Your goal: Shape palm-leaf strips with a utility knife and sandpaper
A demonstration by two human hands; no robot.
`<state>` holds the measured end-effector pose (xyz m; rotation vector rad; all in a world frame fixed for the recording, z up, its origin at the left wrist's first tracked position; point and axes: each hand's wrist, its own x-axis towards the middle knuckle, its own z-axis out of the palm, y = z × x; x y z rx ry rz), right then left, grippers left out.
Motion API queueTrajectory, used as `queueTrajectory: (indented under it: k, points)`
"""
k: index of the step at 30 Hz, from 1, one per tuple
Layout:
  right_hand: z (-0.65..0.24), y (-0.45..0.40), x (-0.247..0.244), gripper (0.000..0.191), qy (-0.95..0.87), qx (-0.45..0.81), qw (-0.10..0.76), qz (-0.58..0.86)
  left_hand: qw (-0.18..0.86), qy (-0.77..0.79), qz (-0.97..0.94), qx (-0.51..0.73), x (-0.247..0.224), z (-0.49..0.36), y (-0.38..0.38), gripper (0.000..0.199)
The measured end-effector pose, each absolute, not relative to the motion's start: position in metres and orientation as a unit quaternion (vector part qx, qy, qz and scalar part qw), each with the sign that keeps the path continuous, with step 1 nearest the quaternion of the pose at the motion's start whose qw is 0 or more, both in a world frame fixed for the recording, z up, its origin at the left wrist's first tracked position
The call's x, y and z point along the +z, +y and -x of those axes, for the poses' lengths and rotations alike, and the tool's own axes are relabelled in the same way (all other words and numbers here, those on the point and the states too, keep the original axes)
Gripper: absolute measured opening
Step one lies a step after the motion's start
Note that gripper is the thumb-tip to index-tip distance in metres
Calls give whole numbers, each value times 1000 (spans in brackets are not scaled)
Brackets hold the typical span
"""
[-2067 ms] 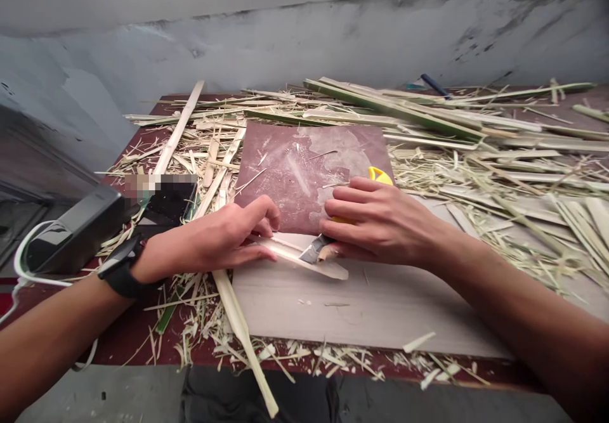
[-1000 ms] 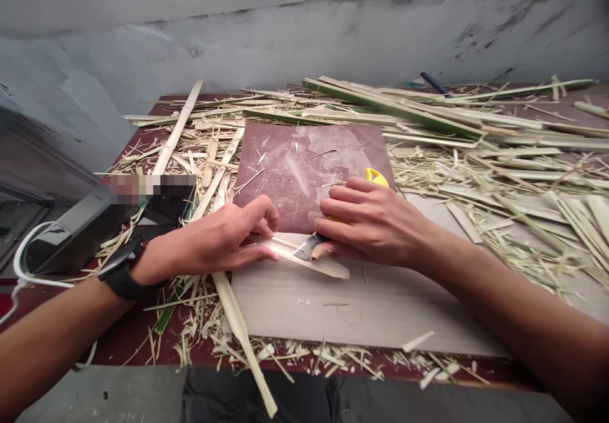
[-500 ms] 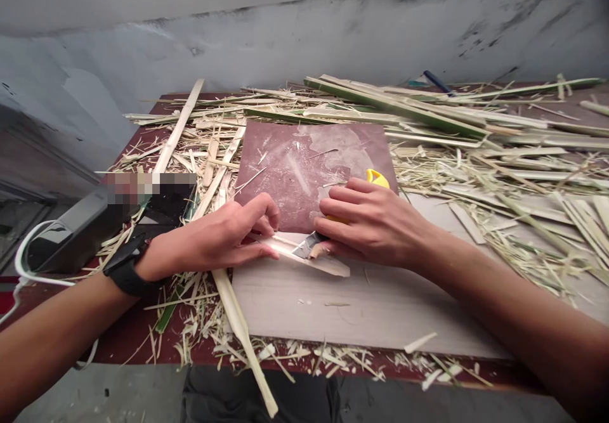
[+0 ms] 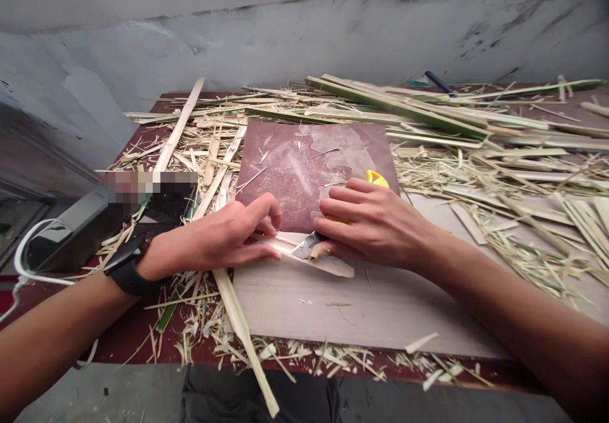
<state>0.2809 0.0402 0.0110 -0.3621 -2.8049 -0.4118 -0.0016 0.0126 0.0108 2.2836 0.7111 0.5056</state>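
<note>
My left hand (image 4: 252, 233) is closed, its thumb and fingers pinching a pale bamboo strip (image 4: 335, 267) near the strip's left end. Wrapped round a yellow utility knife (image 4: 377, 178), my right hand (image 4: 364, 220) is closed too. The knife's grey blade (image 4: 304, 245) lies against the strip between the two hands, and part of the handle is hidden under my fingers. Beneath the strip are a pale board (image 4: 304, 321) and a dark red sheet (image 4: 271, 150) with scuffed, whitish marks.
Bamboo strips (image 4: 399, 109) and shavings are heaped along the back and right. A long strip (image 4: 242, 328) juts over the front edge. At left stand a black box-like object (image 4: 66, 226) and a white cable (image 4: 21, 258). A wall (image 4: 285, 42) rises behind.
Almost nothing differs. The bamboo strip's right end has shifted very slightly to the right; both hands keep their hold and place.
</note>
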Motion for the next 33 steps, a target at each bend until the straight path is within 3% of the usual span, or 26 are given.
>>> queueTrajectory:
  k: [15,33]
  points:
    - [-281,38,16,45,-975,-132,134,115,338,270,-882,186,13,-6,7,25]
    - [-306,48,30,33,-981,-93,127,116,318,264,-880,232,12,17,24,29]
